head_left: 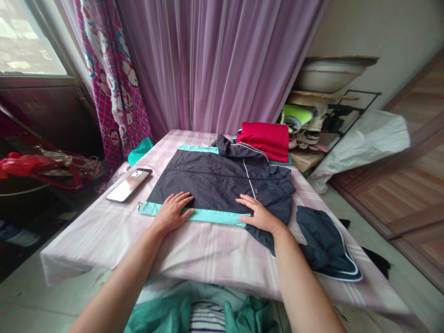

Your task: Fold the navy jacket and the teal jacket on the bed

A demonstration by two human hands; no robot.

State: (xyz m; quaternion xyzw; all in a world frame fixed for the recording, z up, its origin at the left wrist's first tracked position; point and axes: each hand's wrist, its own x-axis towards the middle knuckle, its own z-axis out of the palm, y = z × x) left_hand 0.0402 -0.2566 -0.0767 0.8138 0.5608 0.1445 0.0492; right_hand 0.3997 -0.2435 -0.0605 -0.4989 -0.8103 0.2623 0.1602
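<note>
A dark jacket [208, 185] with turquoise edge bands and white piping lies spread flat on the table. My left hand [175, 210] rests palm down on its near turquoise band, fingers stretched out toward the dark fabric. Farther right, my right hand [258, 215] lies on the same near edge, its fingers spread just below a white stripe. Beyond my right forearm is a dark navy piece of cloth [324, 240] with white trim; the forearm hides whether it joins the jacket's sleeve. Neither hand grips anything.
A checked cloth covers the table [194, 259]. A phone [130, 185] lies to the left, near a turquoise cloth [139, 151]. Folded red clothing [265, 141] is stacked at the back right. Purple curtains [215, 64] hang behind, and a shoe rack [312, 129] stands beyond the right corner.
</note>
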